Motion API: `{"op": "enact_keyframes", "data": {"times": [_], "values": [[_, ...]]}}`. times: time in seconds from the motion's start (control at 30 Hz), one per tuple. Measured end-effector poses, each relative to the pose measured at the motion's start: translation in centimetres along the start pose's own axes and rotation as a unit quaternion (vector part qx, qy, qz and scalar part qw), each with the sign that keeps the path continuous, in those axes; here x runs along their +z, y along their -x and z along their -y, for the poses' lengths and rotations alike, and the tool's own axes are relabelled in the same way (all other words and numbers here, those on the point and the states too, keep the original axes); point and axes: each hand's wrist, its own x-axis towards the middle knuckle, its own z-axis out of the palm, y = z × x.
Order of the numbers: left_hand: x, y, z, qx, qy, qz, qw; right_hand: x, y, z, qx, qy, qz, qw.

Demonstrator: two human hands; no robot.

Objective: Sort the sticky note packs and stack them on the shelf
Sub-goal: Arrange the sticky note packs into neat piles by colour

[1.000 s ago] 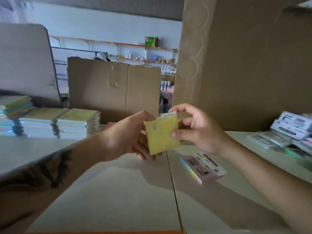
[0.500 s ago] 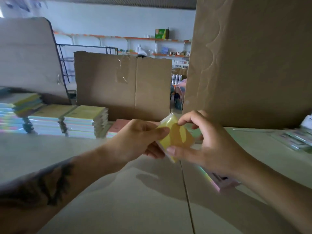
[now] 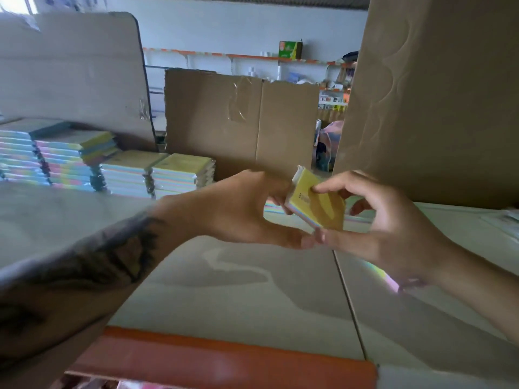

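A yellow sticky note pack (image 3: 317, 203) in clear wrap hangs tilted above the pale shelf (image 3: 238, 290), held between both hands. My left hand (image 3: 241, 209) grips its left edge with the fingers behind it. My right hand (image 3: 373, 220) pinches it from the right, index finger on top and thumb under the lower corner. Stacks of pastel sticky note packs (image 3: 157, 172) stand in rows at the back left of the shelf. Another pastel pack (image 3: 390, 279) lies on the shelf, mostly hidden under my right wrist.
A tall cardboard box (image 3: 438, 102) stands at the right back, a lower open box (image 3: 241, 119) in the middle, a cardboard panel (image 3: 73, 68) at the left. The shelf's orange front edge (image 3: 219, 357) runs along the bottom. Blurred packs (image 3: 505, 217) lie at far right.
The yellow pack has been turned between my hands from facing me to tilted on edge. My view has shifted left and down, bringing more stacks and the orange edge into sight.
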Motion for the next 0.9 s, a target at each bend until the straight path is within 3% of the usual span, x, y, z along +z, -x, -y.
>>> {"op": "enact_keyframes", "data": {"times": [0.1, 0.17, 0.33, 0.43, 0.63, 0.9], "values": [[-1.5, 2.0, -0.1, 0.015, -0.118, 0.044, 0.992, 0.1, -0.6, 1.2, -0.015, 0.020, 0.064, 0.998], [-2.6, 3.9, 0.6, -0.013, -0.139, 0.069, 0.988, 0.8, -1.8, 2.6, -0.011, 0.023, 0.096, 0.995], [-5.3, 10.2, 6.4, -0.125, -0.186, 0.123, 0.967, 5.2, -8.4, 6.2, -0.001, 0.033, 0.106, 0.994], [-6.8, 13.0, 10.6, -0.151, -0.226, 0.122, 0.955, 8.3, -13.3, 7.4, 0.011, 0.045, 0.092, 0.995], [-6.9, 16.5, 15.2, -0.172, -0.186, 0.114, 0.961, 12.4, -20.0, 8.5, 0.053, 0.044, 0.080, 0.994], [-6.2, 16.8, 16.1, -0.168, -0.159, 0.111, 0.967, 14.3, -20.9, 7.6, 0.097, 0.003, 0.101, 0.990]]}}
